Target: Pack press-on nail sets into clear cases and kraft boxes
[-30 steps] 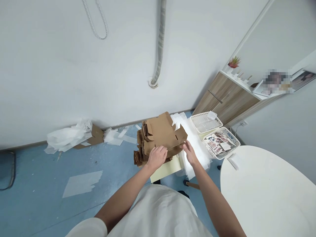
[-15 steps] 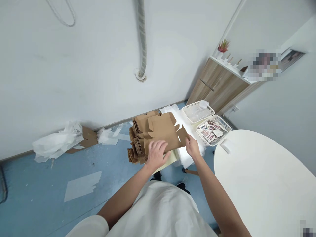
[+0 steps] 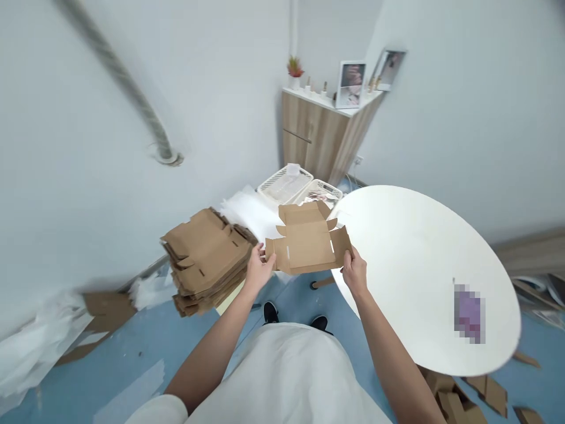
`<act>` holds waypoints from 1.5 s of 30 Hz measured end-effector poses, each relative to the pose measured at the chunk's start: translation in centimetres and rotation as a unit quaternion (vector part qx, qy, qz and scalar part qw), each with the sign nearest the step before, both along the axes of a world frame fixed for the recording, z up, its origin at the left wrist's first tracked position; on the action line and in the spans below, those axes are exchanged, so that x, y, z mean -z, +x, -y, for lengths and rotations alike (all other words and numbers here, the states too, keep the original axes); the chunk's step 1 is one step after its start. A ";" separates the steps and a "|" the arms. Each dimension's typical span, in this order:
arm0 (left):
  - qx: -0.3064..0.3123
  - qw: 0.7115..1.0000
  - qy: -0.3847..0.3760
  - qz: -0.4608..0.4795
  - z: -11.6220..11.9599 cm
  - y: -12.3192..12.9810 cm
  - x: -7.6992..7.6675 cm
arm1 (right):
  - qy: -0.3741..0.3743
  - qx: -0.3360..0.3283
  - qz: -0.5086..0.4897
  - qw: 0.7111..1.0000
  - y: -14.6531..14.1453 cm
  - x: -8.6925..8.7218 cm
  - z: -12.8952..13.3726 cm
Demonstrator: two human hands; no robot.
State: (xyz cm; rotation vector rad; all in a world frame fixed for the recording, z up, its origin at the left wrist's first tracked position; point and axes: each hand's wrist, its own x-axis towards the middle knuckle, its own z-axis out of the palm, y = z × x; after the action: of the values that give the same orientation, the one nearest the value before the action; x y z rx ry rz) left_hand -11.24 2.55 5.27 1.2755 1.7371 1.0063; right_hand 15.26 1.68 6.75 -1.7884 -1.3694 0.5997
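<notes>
One unfolded brown cardboard box blank is held up in front of my body, between the stack and the round table. My left hand pinches its left flap, and my right hand grips its right flap near the lower corner. To the left, a thick stack of flat cardboard blanks rests on a low surface with a pale yellow edge. Behind the held blank lie white sheets.
A white round table stands at right with a pixelated purple item on it. Beyond the sheets are two white baskets. A wooden cabinet fills the corner. Cardboard scraps and plastic wrapping lie on the floor.
The view has turned right toward the round table. The blank has come away from the stack and is now held apart from it. My left hand has closed on its left flap.
</notes>
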 end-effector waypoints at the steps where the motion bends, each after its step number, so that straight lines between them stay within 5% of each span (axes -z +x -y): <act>1: 0.030 0.999 -0.004 0.027 -0.2 1.8 0.3 | 0.001 0.018 0.000 1.000 1.7 0.1 0.8; 10: 0.227 0.974 -0.007 0.002 -0.5 16.8 0.9 | -0.011 0.175 -0.001 0.985 13.8 2.5 8.9; 17: 0.332 0.941 0.014 -0.057 -0.8 23.3 2.8 | 0.006 0.233 -0.022 0.972 17.8 5.3 12.8; 29: 0.463 0.880 0.002 -0.106 -4.3 27.2 6.3 | -0.157 0.293 -0.008 0.943 20.2 6.9 13.3; 37: 0.488 0.862 -0.022 -0.134 -5.6 27.9 8.9 | -0.198 0.341 -0.020 0.919 20.1 8.4 13.7; 41: 0.492 0.853 0.045 -0.170 -5.3 27.3 8.4 | -0.206 0.343 -0.010 0.916 20.5 8.6 13.7; 45: 0.533 0.790 0.164 -0.255 -4.0 27.0 6.8 | -0.203 0.341 0.039 0.917 22.4 8.3 12.6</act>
State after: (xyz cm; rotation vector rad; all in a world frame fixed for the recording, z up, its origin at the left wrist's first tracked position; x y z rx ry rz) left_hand 15.72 6.59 -1.55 2.4953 0.8189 0.2600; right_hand 37.69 -10.87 -1.53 -2.4689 -0.5950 0.4402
